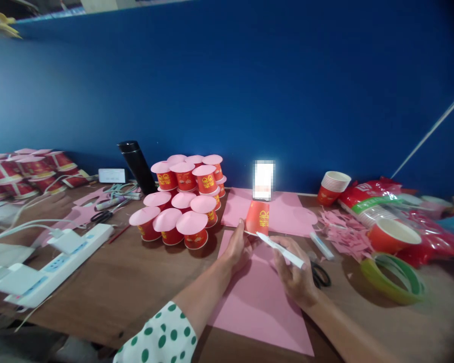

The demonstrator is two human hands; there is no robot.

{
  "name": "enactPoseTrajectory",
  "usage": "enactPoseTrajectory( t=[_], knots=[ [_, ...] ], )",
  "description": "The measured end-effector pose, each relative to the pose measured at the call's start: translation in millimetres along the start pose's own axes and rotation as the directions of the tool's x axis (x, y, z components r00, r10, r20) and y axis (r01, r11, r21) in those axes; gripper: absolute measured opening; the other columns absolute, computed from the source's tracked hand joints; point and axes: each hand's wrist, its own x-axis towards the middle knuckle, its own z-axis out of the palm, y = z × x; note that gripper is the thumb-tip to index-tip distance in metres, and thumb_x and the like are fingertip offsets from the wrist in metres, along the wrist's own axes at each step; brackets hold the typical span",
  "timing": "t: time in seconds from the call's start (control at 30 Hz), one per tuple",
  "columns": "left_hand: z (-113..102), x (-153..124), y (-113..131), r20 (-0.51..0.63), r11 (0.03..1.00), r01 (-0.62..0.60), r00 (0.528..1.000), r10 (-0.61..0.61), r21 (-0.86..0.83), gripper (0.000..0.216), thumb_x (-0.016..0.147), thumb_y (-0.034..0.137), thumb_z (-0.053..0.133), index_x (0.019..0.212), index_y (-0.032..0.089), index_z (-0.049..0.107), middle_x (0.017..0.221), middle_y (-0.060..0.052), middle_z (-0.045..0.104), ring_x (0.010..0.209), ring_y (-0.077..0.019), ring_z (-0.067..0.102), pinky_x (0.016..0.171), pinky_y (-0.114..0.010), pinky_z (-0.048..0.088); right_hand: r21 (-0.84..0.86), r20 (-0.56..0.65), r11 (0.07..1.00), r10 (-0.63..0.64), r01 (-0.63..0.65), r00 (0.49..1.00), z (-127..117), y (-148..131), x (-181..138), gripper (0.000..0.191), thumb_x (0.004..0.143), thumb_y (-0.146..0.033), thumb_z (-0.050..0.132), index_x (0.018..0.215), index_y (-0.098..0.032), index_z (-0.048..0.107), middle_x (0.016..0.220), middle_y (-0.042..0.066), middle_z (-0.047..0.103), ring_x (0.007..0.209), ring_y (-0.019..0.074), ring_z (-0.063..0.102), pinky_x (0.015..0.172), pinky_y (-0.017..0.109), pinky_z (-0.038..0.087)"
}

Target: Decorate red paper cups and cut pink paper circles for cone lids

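Note:
My left hand (pixel 239 249) is closed around a red paper cup (pixel 259 216) with gold lettering, held over pink paper. In my right hand (pixel 297 275) is a slim white pen (pixel 283 250), its tip at the cup's near rim; whether it touches cannot be made out. Under both hands lies a pink paper sheet (pixel 261 312), with more pink paper (pixel 287 209) behind the cup. Black-handled scissors (pixel 321 275) lie partly hidden by my right hand. A white tube (pixel 321 246) rests just beyond them.
Left stand stacked red cups with pink paper discs (pixel 191 222), a black flask (pixel 138 166) and a white power strip (pixel 60 272). A bright phone (pixel 264 181) stands behind. Right are pink scraps (pixel 344 234), stacked cups (pixel 333 187) and tape rolls (pixel 374 277). Another person's hand (pixel 41 212) is far left.

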Motion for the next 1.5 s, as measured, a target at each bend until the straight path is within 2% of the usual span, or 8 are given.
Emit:
enactPoseTrajectory(
  t=[0.33,0.6,0.83,1.07,1.23,1.5],
  knots=[
    [2.3,-2.1,0.9,-0.014,1.0,0.007,1.0,-0.007,0.003,0.051,0.091,0.049,0.039,0.127,0.015,0.053,0.117,-0.014,0.065,0.106,-0.0238,0.061,0.101,-0.038,0.041,-0.004,0.006,1.0,-0.002,0.002,1.0,0.1,-0.4,0.0,0.016,0.091,-0.02,0.046,0.102,-0.019,0.057,0.093,0.008,0.064,0.086,0.0199,0.061,0.077,0.035,0.05],
    [2.7,-1.3,0.4,-0.016,1.0,-0.001,1.0,0.001,0.006,0.049,0.09,0.049,0.042,0.122,0.016,0.057,0.113,-0.014,0.067,0.105,-0.0243,0.062,0.101,-0.04,0.041,-0.036,0.022,0.998,-0.045,0.045,0.999,-1.2,-1.3,3.1,0.018,0.091,-0.019,0.046,0.104,-0.019,0.058,0.094,0.009,0.064,0.087,0.0205,0.061,0.076,0.036,0.05],
    [2.3,0.4,-1.3,-0.041,0.999,-0.039,0.998,0.04,0.015,0.047,0.088,0.048,0.049,0.118,0.014,0.059,0.11,-0.013,0.067,0.104,-0.0226,0.062,0.1,-0.037,0.043,0.018,0.015,1.0,0.011,-0.011,1.0,-1.5,0.7,0.8,0.016,0.091,-0.021,0.046,0.103,-0.021,0.056,0.094,0.008,0.063,0.084,0.0209,0.061,0.076,0.038,0.05],
    [7.5,-3.6,2.5,-0.04,1.0,-0.006,0.999,0.006,0.008,0.046,0.092,0.045,0.04,0.12,0.013,0.057,0.111,-0.015,0.066,0.104,-0.0221,0.062,0.097,-0.035,0.044,-0.006,0.01,1.0,-0.016,0.016,1.0,-1.8,-0.9,2.7,0.017,0.09,-0.02,0.046,0.104,-0.02,0.057,0.094,0.008,0.064,0.082,0.0196,0.061,0.075,0.035,0.049],
    [8.4,-4.3,2.7,-0.042,1.0,-0.008,0.999,0.008,0.011,0.047,0.09,0.048,0.042,0.119,0.014,0.058,0.109,-0.014,0.067,0.101,-0.0229,0.063,0.096,-0.036,0.045,-0.006,-0.002,1.0,-0.021,0.021,1.0,-1.8,-2.0,3.2,0.017,0.091,-0.02,0.046,0.104,-0.02,0.057,0.093,0.008,0.064,0.082,0.0192,0.062,0.074,0.035,0.049],
    [7.4,-4.4,2.4,-0.023,1.0,-0.009,1.0,0.009,0.029,0.049,0.092,0.048,0.036,0.12,0.014,0.056,0.11,-0.015,0.066,0.104,-0.0225,0.061,0.097,-0.036,0.044,-0.047,0.012,0.999,-0.012,0.013,1.0,-1.7,-0.3,2.5,0.017,0.091,-0.022,0.046,0.104,-0.02,0.057,0.093,0.008,0.065,0.081,0.0199,0.062,0.073,0.035,0.049]
  ],
)
